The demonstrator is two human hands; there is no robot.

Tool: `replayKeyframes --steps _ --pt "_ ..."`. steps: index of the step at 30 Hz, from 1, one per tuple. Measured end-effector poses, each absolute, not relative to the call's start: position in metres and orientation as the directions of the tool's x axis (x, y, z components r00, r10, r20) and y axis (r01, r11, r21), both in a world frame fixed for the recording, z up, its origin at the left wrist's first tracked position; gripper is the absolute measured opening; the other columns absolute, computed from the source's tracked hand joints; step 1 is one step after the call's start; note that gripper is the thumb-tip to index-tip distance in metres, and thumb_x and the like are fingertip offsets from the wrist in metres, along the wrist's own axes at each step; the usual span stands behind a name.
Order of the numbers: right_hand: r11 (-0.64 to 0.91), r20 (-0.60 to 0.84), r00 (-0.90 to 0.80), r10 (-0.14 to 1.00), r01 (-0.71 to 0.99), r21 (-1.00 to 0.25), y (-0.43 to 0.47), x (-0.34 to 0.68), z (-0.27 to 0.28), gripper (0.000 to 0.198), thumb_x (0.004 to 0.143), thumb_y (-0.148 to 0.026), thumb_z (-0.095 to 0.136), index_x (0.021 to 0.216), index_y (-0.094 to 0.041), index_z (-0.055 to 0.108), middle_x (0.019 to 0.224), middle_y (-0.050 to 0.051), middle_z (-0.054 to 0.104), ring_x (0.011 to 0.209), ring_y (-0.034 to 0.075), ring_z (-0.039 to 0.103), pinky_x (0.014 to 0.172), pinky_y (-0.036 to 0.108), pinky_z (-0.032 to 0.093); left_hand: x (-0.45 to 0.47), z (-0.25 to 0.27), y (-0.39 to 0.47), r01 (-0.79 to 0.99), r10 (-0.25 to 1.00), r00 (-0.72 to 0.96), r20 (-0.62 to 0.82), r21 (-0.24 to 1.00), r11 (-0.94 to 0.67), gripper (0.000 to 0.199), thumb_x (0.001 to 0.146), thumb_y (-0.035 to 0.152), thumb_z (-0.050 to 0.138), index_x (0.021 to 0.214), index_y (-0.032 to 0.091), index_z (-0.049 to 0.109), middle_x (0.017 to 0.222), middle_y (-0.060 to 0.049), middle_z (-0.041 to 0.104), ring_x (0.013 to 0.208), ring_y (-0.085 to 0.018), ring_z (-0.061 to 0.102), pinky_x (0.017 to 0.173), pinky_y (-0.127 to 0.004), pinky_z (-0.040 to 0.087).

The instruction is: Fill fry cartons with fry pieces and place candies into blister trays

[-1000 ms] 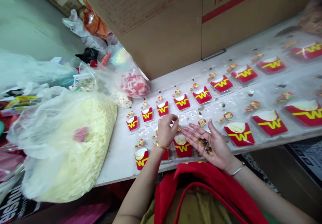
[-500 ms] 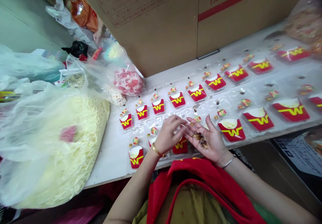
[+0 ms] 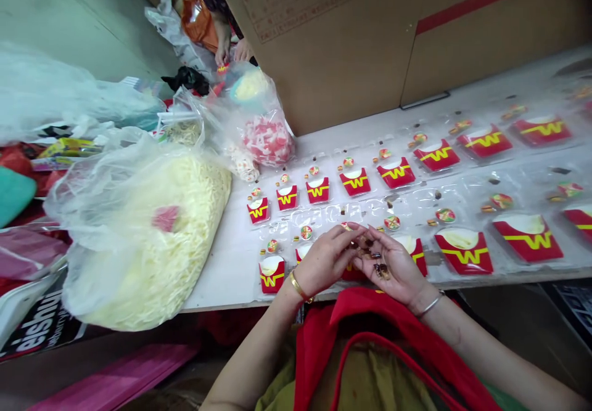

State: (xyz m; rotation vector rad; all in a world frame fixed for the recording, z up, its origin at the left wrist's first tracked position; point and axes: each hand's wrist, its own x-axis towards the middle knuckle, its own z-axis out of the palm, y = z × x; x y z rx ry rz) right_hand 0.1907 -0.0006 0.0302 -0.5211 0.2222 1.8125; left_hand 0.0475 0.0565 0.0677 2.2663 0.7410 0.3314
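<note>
My right hand (image 3: 393, 269) is turned palm up and cupped, holding several small, shiny brown pieces (image 3: 382, 270) whose kind I cannot make out. My left hand (image 3: 330, 257), with a gold bracelet at the wrist, bends its fingers together at my right fingertips; what they pinch is hidden. Both hands hover above the nearer row of clear plastic trays. Each tray holds a red toy fries box (image 3: 465, 251) with a yellow zigzag mark, a small round toy pizza (image 3: 445, 215) and a tiny toy burger (image 3: 431, 222). My hands partly cover some boxes.
A second row of filled trays (image 3: 355, 181) runs behind. At left sits a big clear bag of pale yellow pieces (image 3: 194, 214); beyond it is a bag of pink-and-white pieces (image 3: 268, 142). A large cardboard box (image 3: 342, 60) stands behind. Another person's hands (image 3: 222, 50) work at the far left.
The view has swung left, so the table sits further right. My right fingers have curled up from a flatter palm, and my left fingers have come closer to them.
</note>
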Motion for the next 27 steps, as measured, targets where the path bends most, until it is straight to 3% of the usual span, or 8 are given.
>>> replayKeyframes --steps 5,8,12,16,19,21,24,27 --pt "-0.367 -0.488 -0.231 0.842 -0.907 -0.204 0.003 0.185 0.032 0.026 0.085 -0.014 0.051 0.11 -0.014 0.057 0.107 0.012 0.065 0.1 0.021 0.063 0.086 0.035 0.053 0.008 0.049 0.093 0.536 0.823 0.549 0.148 0.693 -0.482 0.019 0.088 0.017 0.046 0.101 0.018 0.06 0.092 -0.006 0.061 0.086 -0.015 0.057 0.076 -0.027 0.046" --pt "-0.411 -0.5 -0.223 0.837 -0.86 -0.304 0.001 0.183 0.033 0.026 0.085 -0.014 0.055 0.111 -0.017 0.055 0.101 0.01 0.065 0.076 0.014 0.065 0.057 0.02 0.053 -0.013 0.026 0.12 0.651 0.881 0.416 0.224 0.603 -0.46 0.013 0.085 0.015 0.049 0.093 0.017 0.058 0.091 -0.005 0.063 0.085 -0.016 0.058 0.076 -0.029 0.045" --pt "-0.427 -0.447 -0.219 0.867 -0.79 -0.441 -0.002 0.18 0.032 0.02 0.088 -0.024 0.054 0.107 -0.018 0.054 0.08 0.003 0.063 0.042 0.003 0.038 0.032 0.011 0.022 -0.024 0.004 0.135 0.771 0.841 0.511 0.179 0.336 -0.54 0.015 0.082 0.014 0.051 0.092 0.019 0.06 0.092 -0.006 0.065 0.089 -0.019 0.058 0.08 -0.034 0.042" --pt "-0.425 -0.409 -0.216 0.887 -0.729 -0.536 -0.001 0.178 0.033 0.027 0.09 -0.031 0.052 0.114 -0.021 0.05 0.07 -0.001 0.057 0.039 0.004 0.032 0.033 0.014 0.018 -0.026 0.001 0.126 0.779 0.807 0.578 0.124 0.209 -0.591 0.019 0.082 0.014 0.052 0.097 0.021 0.062 0.103 -0.006 0.066 0.099 -0.022 0.056 0.086 -0.04 0.038" --pt "-0.416 -0.376 -0.221 0.9 -0.695 -0.587 0.004 0.177 0.036 0.036 0.091 -0.033 0.05 0.125 -0.025 0.042 0.066 -0.003 0.055 0.039 0.006 0.033 0.033 0.015 0.017 -0.026 0.009 0.114 0.766 0.822 0.549 0.15 0.302 -0.567 0.03 0.082 0.015 0.053 0.11 0.022 0.061 0.118 -0.007 0.061 0.108 -0.024 0.053 0.092 -0.043 0.036" --pt "-0.42 -0.35 -0.248 0.903 -0.683 -0.598 0.008 0.175 0.038 0.043 0.092 -0.032 0.048 0.133 -0.027 0.036 0.065 -0.003 0.054 0.038 0.006 0.031 0.034 0.016 0.016 -0.023 0.019 0.105 0.718 0.852 0.493 0.177 0.47 -0.513 0.033 0.084 0.019 0.054 0.116 0.022 0.058 0.12 -0.008 0.059 0.111 -0.023 0.052 0.094 -0.041 0.037" --pt "-0.453 -0.308 -0.332 0.892 -0.667 -0.592 0.014 0.17 0.042 0.049 0.093 -0.033 0.046 0.139 -0.03 0.028 0.063 -0.004 0.053 0.037 0.006 0.029 0.034 0.016 0.018 -0.013 0.038 0.087 0.515 0.86 0.502 0.094 0.766 -0.384 0.028 0.087 0.031 0.053 0.112 0.02 0.06 0.11 -0.008 0.062 0.103 -0.019 0.056 0.092 -0.035 0.042" --pt "-0.501 -0.309 -0.396 0.864 -0.63 -0.593 0.017 0.16 0.044 0.054 0.093 -0.037 0.046 0.141 -0.031 0.024 0.059 -0.005 0.053 0.036 0.006 0.03 0.035 0.015 0.019 0.0 0.051 0.066 0.309 0.825 0.563 -0.039 0.936 -0.167 0.026 0.086 0.037 0.055 0.098 0.017 0.065 0.095 -0.007 0.065 0.092 -0.018 0.06 0.088 -0.032 0.045"
